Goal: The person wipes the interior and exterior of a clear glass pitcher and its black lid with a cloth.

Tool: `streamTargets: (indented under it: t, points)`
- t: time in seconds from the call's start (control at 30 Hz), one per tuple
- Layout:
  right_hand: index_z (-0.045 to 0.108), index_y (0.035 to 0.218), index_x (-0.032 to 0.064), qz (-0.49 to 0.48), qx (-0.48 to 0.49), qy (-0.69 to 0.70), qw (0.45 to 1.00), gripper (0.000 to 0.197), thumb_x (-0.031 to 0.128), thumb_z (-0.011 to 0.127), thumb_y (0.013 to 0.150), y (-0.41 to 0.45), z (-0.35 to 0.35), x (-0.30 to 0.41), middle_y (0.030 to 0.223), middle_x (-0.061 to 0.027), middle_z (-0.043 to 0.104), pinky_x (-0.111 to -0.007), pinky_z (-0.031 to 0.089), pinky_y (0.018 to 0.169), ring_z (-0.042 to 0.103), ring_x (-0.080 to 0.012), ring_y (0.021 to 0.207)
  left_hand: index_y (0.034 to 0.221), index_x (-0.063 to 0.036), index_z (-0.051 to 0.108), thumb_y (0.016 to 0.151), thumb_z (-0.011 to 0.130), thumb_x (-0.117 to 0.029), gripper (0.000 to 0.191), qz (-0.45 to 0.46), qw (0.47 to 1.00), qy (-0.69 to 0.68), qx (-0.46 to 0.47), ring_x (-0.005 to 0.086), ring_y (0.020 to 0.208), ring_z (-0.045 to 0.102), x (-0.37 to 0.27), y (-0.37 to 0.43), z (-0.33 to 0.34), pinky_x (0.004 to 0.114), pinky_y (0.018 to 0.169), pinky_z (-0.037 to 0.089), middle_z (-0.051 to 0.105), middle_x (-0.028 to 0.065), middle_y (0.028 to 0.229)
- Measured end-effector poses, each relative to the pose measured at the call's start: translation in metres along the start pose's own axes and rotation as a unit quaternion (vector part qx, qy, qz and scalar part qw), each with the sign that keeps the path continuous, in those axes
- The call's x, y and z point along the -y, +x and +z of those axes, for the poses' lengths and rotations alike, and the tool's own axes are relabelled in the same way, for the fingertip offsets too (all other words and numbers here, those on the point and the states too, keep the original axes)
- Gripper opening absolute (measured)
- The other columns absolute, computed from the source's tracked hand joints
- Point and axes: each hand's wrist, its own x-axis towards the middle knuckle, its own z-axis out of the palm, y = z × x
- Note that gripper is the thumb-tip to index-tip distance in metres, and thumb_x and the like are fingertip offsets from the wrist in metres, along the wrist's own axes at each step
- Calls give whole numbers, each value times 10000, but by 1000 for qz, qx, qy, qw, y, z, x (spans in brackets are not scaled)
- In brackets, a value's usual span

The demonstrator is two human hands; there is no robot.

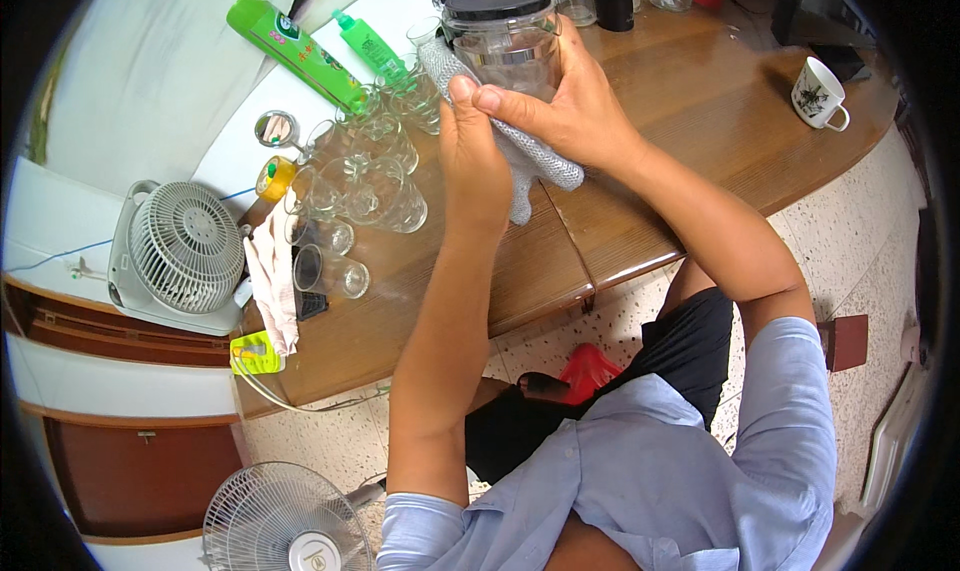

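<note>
Both my hands hold a clear glass teapot-like jar point(510, 60) with a black lid point(495, 0) that carries a red button. It is upright above the far part of the wooden table. My left hand point(476, 151) presses a grey knitted cloth point(536, 151) against the jar's near left side. Around the jar's right side curls my right hand point(574, 102), its thumb meeting the left thumb in front. The cloth hangs down under both hands. The left fingers are hidden behind the cloth and jar.
Several clear drinking glasses point(382, 196) crowd the table's left side, near a green spray can point(292, 49) and a green pump bottle point(369, 45). A white mug point(817, 94) stands at the right. A box fan point(187, 248) is at the left, a round fan point(289, 526) below.
</note>
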Motion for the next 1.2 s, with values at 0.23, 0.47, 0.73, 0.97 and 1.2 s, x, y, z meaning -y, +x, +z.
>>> streamTargets:
  t: [0.23, 0.47, 0.73, 0.97, 1.2]
  points:
    - [442, 1375, -28, 56, -15, -3, 998, 766, 438, 785, 874, 0, -5, -3, 1230, -155, 607, -380, 456, 1029, 581, -219, 1168, 1391, 32, 453, 1098, 260, -433, 583, 18, 994, -112, -10, 245, 1223, 567, -22, 0, 0, 390, 1098, 409, 578, 158, 1325]
    - [460, 1369, -23, -39, 5, -107, 993, 832, 493, 811, 819, -9, 2, 0, 1262, -169, 585, -383, 452, 1019, 578, -277, 1184, 1258, -3, 465, 1047, 448, -132, 248, 20, 990, -66, -126, 183, 1039, 600, 1, 3, -19, 339, 950, 479, 620, 122, 1131]
    - [511, 1296, -8, -14, -14, -56, 998, 736, 503, 782, 841, -4, -1, 3, 1128, -167, 648, -403, 493, 950, 634, -293, 1085, 1209, -41, 476, 1008, 617, -118, 257, 147, 971, 48, -181, 143, 1021, 577, 13, 7, -13, 292, 883, 479, 576, 65, 1063]
    - [540, 1260, -1, 28, -39, 2, 999, 711, 529, 768, 845, -1, 0, 6, 1119, -177, 660, -421, 502, 939, 645, -314, 1077, 1075, -12, 641, 938, 726, -96, 182, 168, 966, 88, -175, 130, 943, 539, 14, 6, -15, 284, 834, 475, 506, 58, 1122]
    - [533, 1287, -1, 4, -44, -24, 999, 756, 549, 774, 829, 0, -1, 1, 1122, -174, 641, -421, 492, 950, 631, -311, 1084, 1029, 29, 688, 994, 640, -85, 129, 228, 901, 293, -223, 75, 840, 570, 9, 3, -12, 247, 761, 475, 654, 20, 930]
